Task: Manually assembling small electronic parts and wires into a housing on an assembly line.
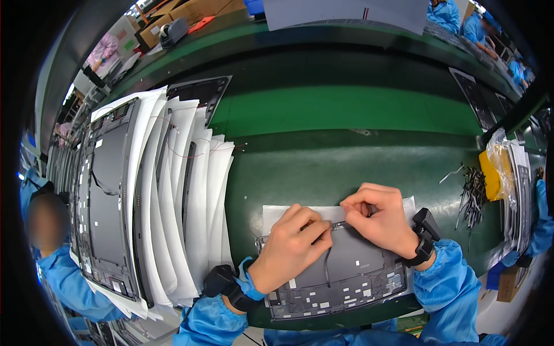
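Table (346, 109): green, belt-like, curving past cartons (173, 14).
Panel (352, 271): grey, near edge, on white sheet (277, 214).
Left hand (291, 245): fingers pinched on panel's top edge.
Right hand (378, 216): fingers pinched there too.
Stack (144, 190): panels, sheets, left.

Brown cardboard boxes (173, 12) top left; clear bag (501, 161) right

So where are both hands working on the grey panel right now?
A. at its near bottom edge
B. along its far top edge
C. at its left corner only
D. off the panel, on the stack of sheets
B: the left hand and right hand both pinch at the far top edge of the grey panel, beside the white sheet under it.
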Action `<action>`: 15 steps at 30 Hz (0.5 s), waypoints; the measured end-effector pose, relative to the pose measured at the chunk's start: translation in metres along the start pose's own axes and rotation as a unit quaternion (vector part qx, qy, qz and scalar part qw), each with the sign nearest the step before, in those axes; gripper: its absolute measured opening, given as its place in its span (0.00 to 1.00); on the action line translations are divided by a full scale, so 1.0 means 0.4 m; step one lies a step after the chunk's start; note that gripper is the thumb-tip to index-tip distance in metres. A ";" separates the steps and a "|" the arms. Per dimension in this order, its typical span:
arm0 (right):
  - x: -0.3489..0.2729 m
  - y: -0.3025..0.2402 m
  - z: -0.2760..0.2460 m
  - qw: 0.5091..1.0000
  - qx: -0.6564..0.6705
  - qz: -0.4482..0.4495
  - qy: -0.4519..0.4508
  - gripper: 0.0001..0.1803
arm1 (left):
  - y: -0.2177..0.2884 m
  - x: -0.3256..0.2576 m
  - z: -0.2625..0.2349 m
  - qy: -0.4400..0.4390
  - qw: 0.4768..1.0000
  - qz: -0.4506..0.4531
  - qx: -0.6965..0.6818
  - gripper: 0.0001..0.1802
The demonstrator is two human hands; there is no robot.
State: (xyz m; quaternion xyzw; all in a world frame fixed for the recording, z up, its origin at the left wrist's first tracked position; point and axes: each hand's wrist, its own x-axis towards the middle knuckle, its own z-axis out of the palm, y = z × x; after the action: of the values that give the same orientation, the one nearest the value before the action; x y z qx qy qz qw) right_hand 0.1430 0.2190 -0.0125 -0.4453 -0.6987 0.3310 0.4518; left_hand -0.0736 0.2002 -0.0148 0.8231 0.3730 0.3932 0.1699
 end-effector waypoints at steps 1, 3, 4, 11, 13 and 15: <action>0.000 -0.004 -0.002 1.000 0.000 0.013 0.001 0.04 | 0.000 0.001 -0.002 -0.004 1.000 0.002 0.000 0.13; 0.001 -0.002 0.003 1.000 0.000 0.008 -0.001 0.04 | 0.002 0.002 -0.009 -0.035 0.999 0.017 -0.001 0.12; 0.002 -0.003 0.003 1.000 -0.003 0.001 -0.007 0.04 | 0.004 0.006 -0.012 -0.039 0.999 0.019 -0.002 0.12; 0.001 -0.008 0.003 1.000 0.001 -0.002 -0.006 0.03 | 0.006 0.020 -0.024 -0.075 0.993 0.073 0.048 0.10; 0.000 -0.009 0.001 1.000 0.000 -0.001 -0.014 0.03 | 0.007 0.022 -0.023 -0.081 0.991 0.088 0.060 0.10; 0.000 -0.011 0.001 1.000 0.002 -0.003 -0.008 0.04 | 0.006 0.024 -0.019 -0.070 0.991 0.093 0.065 0.10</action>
State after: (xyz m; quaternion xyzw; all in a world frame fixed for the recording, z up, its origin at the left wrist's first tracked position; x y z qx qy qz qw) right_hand 0.1411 0.2172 -0.0090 -0.4392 -0.7028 0.3347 0.4484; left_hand -0.0744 0.2056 -0.0036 0.8888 0.3069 0.3241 0.1044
